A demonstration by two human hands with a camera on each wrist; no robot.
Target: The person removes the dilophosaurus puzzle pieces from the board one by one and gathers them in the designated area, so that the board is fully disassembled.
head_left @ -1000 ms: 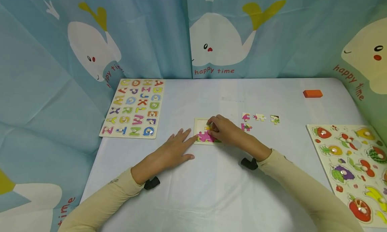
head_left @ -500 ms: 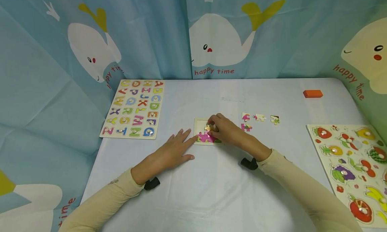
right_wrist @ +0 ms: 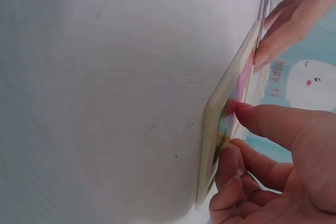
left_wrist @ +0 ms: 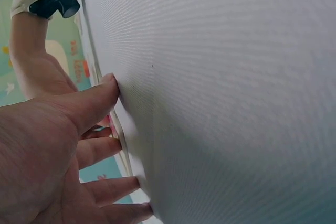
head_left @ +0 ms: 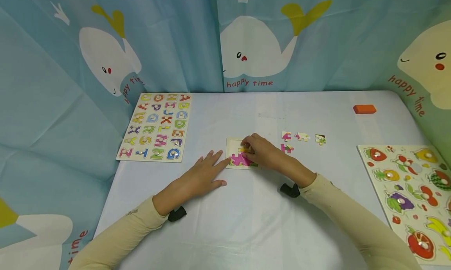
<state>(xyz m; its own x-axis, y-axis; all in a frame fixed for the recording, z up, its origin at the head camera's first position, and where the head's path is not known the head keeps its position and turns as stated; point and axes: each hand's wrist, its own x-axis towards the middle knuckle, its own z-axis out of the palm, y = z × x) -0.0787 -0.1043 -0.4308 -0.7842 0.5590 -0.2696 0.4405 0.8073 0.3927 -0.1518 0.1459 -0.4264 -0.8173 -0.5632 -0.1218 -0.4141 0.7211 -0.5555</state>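
A small jigsaw tray [head_left: 234,139] lies mid-table, with joined pink jigsaw pieces [head_left: 238,160] along its near side. Over its right part, my right hand [head_left: 262,150] pinches a yellowish jigsaw piece [head_left: 242,149], mostly hidden by the fingers. In the right wrist view the thumb [right_wrist: 252,116] presses near the pink area and the curled fingers meet at the tray's inside. My left hand [head_left: 201,175] rests spread on the table, one fingertip touching the tray's left edge. Several loose jigsaw pieces [head_left: 302,136] lie to the right of the right hand.
An alphabet peg board [head_left: 155,127] lies at the left. At the right edge is a fruit peg board [head_left: 391,191]. An orange block [head_left: 364,109] stands at the back right. Blue printed curtain [head_left: 197,39] encloses the table [head_left: 229,223].
My right fingers have shifted slightly over the tray, the yellowish piece showing more half a second ago and less now. My left hand has kept its place.
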